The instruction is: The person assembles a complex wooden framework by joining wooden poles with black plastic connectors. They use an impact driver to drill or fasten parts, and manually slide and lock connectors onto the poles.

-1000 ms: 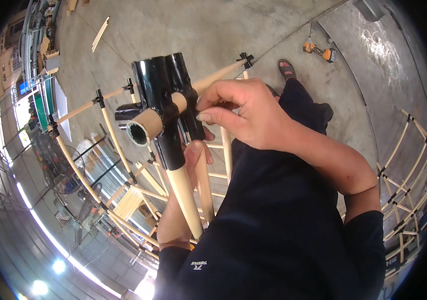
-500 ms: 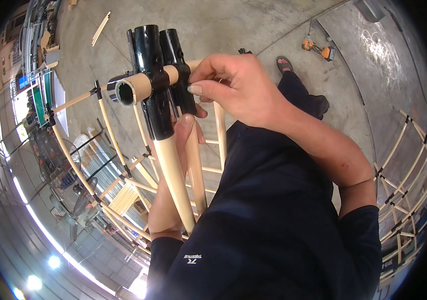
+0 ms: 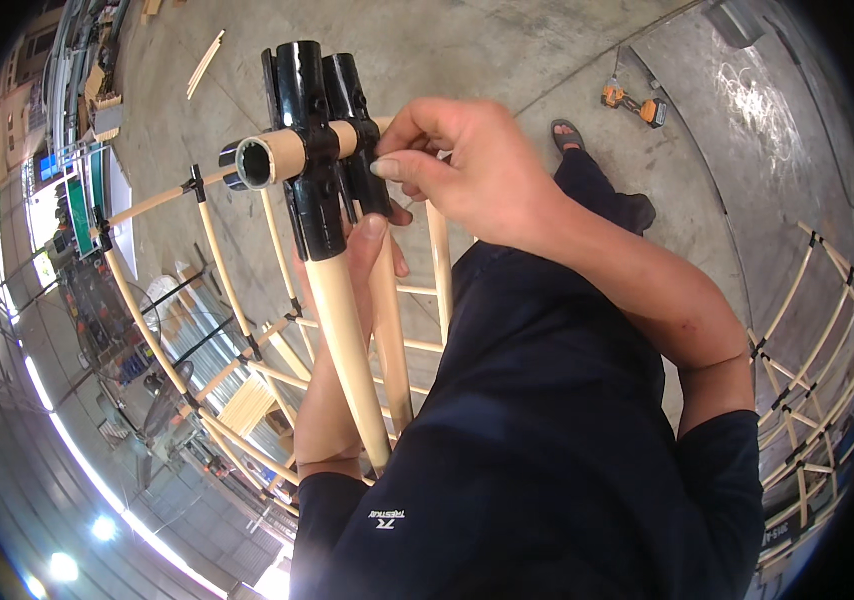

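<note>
In front of me stand two tan upright pipes, a nearer pipe [image 3: 342,340] and a farther pipe [image 3: 388,330], each topped by a glossy black pipe joint. The front joint [image 3: 315,215] and the rear joint [image 3: 349,95] both clasp a short tan cross pipe [image 3: 282,157], whose open end faces left. My left hand [image 3: 372,245] is closed round the lower part of the rear joint, thumb towards me; some of its fingers are hidden. Against that joint's right side, my right hand [image 3: 477,165] has thumb and index finger bent together. Whatever lies between those fingertips is too small to make out.
A tan pipe frame with black joints [image 3: 194,183] spreads behind and left. Another pipe frame [image 3: 807,340] stands at the right. An orange and black power drill [image 3: 634,102] lies on the concrete floor [image 3: 487,50], and thin tan strips [image 3: 206,63] lie at the far left.
The joints and cross pipe sit slightly higher in view. Both hands have shifted up a little with them, and keep nearly the same grip.
</note>
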The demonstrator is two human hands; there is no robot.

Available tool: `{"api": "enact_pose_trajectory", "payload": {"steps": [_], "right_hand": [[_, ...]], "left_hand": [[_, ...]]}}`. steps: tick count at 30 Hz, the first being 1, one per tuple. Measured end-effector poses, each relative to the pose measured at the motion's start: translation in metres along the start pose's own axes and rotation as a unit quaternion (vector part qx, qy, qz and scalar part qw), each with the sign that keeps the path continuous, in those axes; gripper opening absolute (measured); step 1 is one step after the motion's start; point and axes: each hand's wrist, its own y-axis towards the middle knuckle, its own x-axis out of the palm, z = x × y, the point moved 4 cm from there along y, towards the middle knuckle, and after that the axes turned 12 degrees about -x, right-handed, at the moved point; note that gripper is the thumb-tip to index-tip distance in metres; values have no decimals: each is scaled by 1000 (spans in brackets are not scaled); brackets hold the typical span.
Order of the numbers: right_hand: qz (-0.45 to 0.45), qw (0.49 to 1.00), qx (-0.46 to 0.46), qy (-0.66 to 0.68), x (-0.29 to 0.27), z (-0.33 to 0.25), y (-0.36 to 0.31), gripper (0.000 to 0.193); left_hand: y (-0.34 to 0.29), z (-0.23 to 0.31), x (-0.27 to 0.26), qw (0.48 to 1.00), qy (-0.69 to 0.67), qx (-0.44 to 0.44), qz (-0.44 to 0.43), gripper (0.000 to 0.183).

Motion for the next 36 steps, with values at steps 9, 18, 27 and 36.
{"api": "enact_pose_trajectory", "payload": {"steps": [9, 18, 27, 36], "right_hand": [[-14, 979, -145, -146, 1, 0, 3, 12], [30, 995, -100, 3, 6, -4, -8, 11], [-42, 982, -102, -156, 11, 6, -2, 14], [-35, 981, -144, -123, 6, -1, -5, 15]], "left_hand": [[5, -8, -5, 1000, -4, 30, -6, 52], [4, -31, -19, 996, -84, -14, -14, 52], [1, -23, -16, 994, -78, -71, -21, 47], [1, -28, -18, 987, -96, -114, -62, 42]]}}
